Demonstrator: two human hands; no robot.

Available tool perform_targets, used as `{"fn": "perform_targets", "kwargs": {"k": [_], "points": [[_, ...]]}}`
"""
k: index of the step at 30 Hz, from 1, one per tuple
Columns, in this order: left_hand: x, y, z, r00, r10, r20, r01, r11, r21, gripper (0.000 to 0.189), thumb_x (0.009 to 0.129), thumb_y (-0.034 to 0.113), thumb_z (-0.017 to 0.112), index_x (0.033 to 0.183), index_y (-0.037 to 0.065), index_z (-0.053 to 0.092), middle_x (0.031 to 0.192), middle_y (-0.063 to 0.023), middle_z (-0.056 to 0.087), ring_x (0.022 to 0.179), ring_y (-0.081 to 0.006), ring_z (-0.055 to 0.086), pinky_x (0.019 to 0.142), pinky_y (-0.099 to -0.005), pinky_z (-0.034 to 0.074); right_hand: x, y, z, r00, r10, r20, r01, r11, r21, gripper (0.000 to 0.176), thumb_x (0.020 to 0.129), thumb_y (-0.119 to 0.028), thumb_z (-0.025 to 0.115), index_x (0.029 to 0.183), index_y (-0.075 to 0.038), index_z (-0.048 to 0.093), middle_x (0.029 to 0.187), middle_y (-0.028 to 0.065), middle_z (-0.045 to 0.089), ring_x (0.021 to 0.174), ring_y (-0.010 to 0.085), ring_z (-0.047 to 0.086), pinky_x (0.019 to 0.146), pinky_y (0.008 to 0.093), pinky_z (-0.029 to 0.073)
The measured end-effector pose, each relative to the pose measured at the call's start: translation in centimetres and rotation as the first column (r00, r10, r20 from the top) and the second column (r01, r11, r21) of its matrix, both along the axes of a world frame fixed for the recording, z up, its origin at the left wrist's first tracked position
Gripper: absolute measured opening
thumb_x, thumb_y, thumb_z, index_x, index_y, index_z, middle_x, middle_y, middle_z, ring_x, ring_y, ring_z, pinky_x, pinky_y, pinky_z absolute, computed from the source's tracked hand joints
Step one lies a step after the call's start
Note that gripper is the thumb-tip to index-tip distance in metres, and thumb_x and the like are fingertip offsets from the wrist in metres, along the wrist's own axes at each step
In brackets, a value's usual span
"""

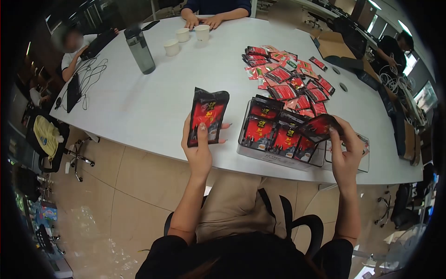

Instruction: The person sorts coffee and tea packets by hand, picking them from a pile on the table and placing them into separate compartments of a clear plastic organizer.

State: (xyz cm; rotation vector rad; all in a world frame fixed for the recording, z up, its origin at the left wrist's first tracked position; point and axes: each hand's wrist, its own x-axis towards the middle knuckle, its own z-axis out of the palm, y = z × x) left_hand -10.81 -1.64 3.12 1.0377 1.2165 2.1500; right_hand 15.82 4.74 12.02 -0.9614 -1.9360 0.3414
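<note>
My left hand is closed around black-and-red instant coffee sachets, held upright over the table's near edge, thumb across the front. At the right, my right hand pinches another coffee sachet, tilted over the right part of a clear-walled organizer box. Rows of matching sachets stand in the box's compartments, printed fronts toward me. Just behind the box lies a loose heap of red, pink and black sachets.
A grey water bottle and several paper cups stand farther back on the white table. Open cardboard boxes line the right edge. Across the table, a person's hands rest; other people sit left and right.
</note>
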Motion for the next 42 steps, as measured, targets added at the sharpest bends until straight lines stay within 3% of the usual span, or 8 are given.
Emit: {"fn": "perform_targets", "kwargs": {"k": [6,10,14,17,20,21,27,42], "points": [[-0.6,2.3,-1.2,0.947,-0.171,0.272,0.211,0.969,-0.127,0.045,0.101,0.039,0.039,0.123,0.001,0.047,0.107,-0.0134,0.064,0.087,-0.0261,0.070,0.052,-0.0251,0.057,-0.5,0.4,-1.5,0.983,0.089,0.160,-0.066,0.987,-0.145,0.022,0.086,0.000,0.059,0.108,0.001,0.063,0.084,0.0113,0.065,0.070,0.0134,0.058,0.064,0.0251,0.045],[-1.1,2.1,-1.8,0.893,-0.227,0.390,0.273,0.960,-0.067,0.042,0.101,0.037,0.039,0.121,0.000,0.047,0.108,-0.0143,0.064,0.087,-0.0270,0.070,0.052,-0.0257,0.056,-2.2,0.9,-2.1,0.979,0.206,-0.008,-0.195,0.915,-0.353,0.025,0.087,-0.001,0.060,0.112,0.000,0.061,0.079,0.0080,0.064,0.063,0.0067,0.054,0.054,0.0217,0.041],[-1.0,2.0,-1.8,0.894,-0.244,0.375,0.284,0.957,-0.054,0.042,0.101,0.036,0.039,0.121,0.000,0.047,0.108,-0.0147,0.064,0.087,-0.0279,0.070,0.050,-0.0257,0.056,-6.0,1.1,-1.9,0.913,0.395,0.101,-0.332,0.864,-0.379,0.028,0.086,-0.001,0.062,0.114,-0.002,0.059,0.101,0.0124,0.065,0.083,0.0186,0.065,0.071,0.0293,0.051],[-1.0,1.8,-1.7,0.893,-0.245,0.378,0.285,0.957,-0.054,0.041,0.101,0.036,0.039,0.120,0.000,0.047,0.108,-0.0147,0.064,0.086,-0.0281,0.070,0.050,-0.0259,0.056,-6.9,1.8,-1.4,0.907,0.207,0.368,-0.288,0.941,0.180,0.030,0.082,-0.003,0.066,0.112,-0.004,0.060,0.099,0.0125,0.064,0.090,0.0252,0.062,0.076,0.0321,0.050],[-1.1,1.7,-1.7,0.888,-0.251,0.386,0.291,0.956,-0.048,0.041,0.102,0.035,0.039,0.121,0.000,0.047,0.108,-0.0148,0.064,0.086,-0.0280,0.070,0.050,-0.0260,0.056,-6.7,1.7,-0.8,0.914,0.290,0.284,-0.330,0.938,0.103,0.028,0.080,-0.005,0.069,0.107,-0.005,0.063,0.097,0.0113,0.064,0.092,0.0262,0.060,0.076,0.0337,0.049],[-1.1,1.7,-1.7,0.888,-0.252,0.385,0.292,0.955,-0.047,0.041,0.102,0.036,0.039,0.121,0.000,0.047,0.108,-0.0148,0.064,0.086,-0.0280,0.070,0.050,-0.0260,0.056,-6.6,1.3,-1.1,0.903,0.386,0.189,-0.375,0.922,-0.093,0.025,0.079,-0.006,0.071,0.102,-0.003,0.064,0.094,0.0105,0.064,0.086,0.0261,0.060,0.073,0.0356,0.048],[-1.1,1.7,-1.9,0.902,-0.231,0.365,0.275,0.959,-0.073,0.044,0.102,0.037,0.036,0.123,0.000,0.046,0.108,-0.0151,0.064,0.086,-0.0277,0.070,0.050,-0.0256,0.056,-7.5,0.0,-1.8,0.697,0.600,0.394,-0.313,0.748,-0.585,0.038,0.094,-0.035,0.053,0.109,-0.002,0.064,0.094,0.0181,0.066,0.091,0.0338,0.063,0.079,0.0413,0.049],[-1.1,1.7,-1.8,0.891,-0.252,0.378,0.298,0.952,-0.067,0.041,0.102,0.035,0.037,0.122,0.000,0.044,0.107,-0.0156,0.064,0.086,-0.0282,0.070,0.050,-0.0256,0.055,-8.0,1.0,-2.7,0.721,0.572,0.391,-0.321,0.776,-0.543,0.055,0.093,-0.035,0.057,0.136,-0.004,0.045,0.116,0.0182,0.057,0.106,0.0320,0.056,0.091,0.0382,0.044]]}}
